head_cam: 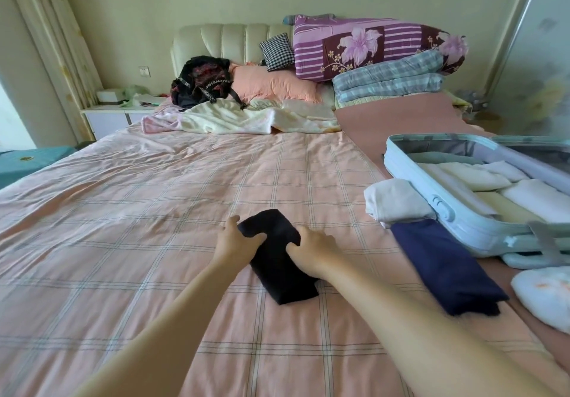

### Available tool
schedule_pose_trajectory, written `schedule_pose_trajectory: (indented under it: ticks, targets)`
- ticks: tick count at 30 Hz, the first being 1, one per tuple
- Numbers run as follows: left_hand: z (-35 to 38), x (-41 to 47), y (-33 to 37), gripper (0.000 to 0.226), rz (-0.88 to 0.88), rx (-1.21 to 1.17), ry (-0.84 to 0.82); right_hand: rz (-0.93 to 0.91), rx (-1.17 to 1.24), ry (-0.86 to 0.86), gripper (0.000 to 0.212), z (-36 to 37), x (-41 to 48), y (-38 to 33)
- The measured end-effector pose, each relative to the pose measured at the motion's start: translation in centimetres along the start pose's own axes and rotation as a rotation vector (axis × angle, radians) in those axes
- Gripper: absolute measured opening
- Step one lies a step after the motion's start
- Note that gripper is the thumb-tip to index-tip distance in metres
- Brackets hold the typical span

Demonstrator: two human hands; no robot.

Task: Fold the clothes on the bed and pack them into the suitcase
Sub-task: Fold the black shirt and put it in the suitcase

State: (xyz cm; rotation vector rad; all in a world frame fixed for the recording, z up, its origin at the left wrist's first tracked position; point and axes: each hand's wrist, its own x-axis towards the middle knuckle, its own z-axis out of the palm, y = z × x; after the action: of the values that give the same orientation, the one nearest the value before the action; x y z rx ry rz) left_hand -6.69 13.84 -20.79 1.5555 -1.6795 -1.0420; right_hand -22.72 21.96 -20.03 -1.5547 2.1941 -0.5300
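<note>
A: Both hands busy?
B: Yes, left hand [237, 239] and right hand [311, 255] each pinch the folded black garment [277, 276], fingers curled into it.
A: Where?
B: Centre of the bed [138, 211]. Open suitcase [416, 180] at two o'clock, seemingly part-packed.

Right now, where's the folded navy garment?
Head view, right side: the navy garment lies on the bed between the black garment and the open suitcase, its far end beside the folded white garment.

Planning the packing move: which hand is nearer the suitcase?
Right. The right hand grips the black garment on the side facing the suitcase; the left hand grips its other side, farther away.
</note>
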Motion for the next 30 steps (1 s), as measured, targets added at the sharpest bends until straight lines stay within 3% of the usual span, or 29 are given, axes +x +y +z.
schedule_pose_trajectory:
  ticks: [5, 9, 13, 18, 21, 23, 30]
  targets:
    - [1.9, -0.2, 2.5, 0.053, 0.013, -0.449, -0.115, 0.118, 0.615, 0.008, 0.039, -2.1, -1.9, 1.6]
    - [4.5, -2.3, 7.4, 0.048, 0.073, -0.634, -0.308, 0.201, 0.860, 0.111, 0.038, -6.2, -3.7, 4.7]
    - [9.1, -5.1, 12.9, 0.048, 0.135, -0.663, -0.399, 0.206, 0.751, 0.313, 0.034, -12.3, -6.4, 9.2]
    - [16.7, -8.6, 16.7, 0.058, 0.202, -0.496, -0.421, 0.228, 0.342, 0.574, 0.041, -17.0, -8.8, 16.2]
    - [20.4, -9.9, 15.9, 0.067, 0.293, -0.111, -0.446, 0.313, 0.186, 0.452, 0.049, -16.3, -8.6, 20.1]
    - [21.9, -10.4, 15.1, 0.066, 0.321, 0.001, -0.475, 0.396, 0.153, 0.328, 0.053, -15.3, -8.4, 21.3]
    - [22.6, -10.8, 14.0, 0.067, 0.045, -0.288, -0.521, 0.459, 0.379, 0.247, 0.058, -14.4, -8.0, 20.4]
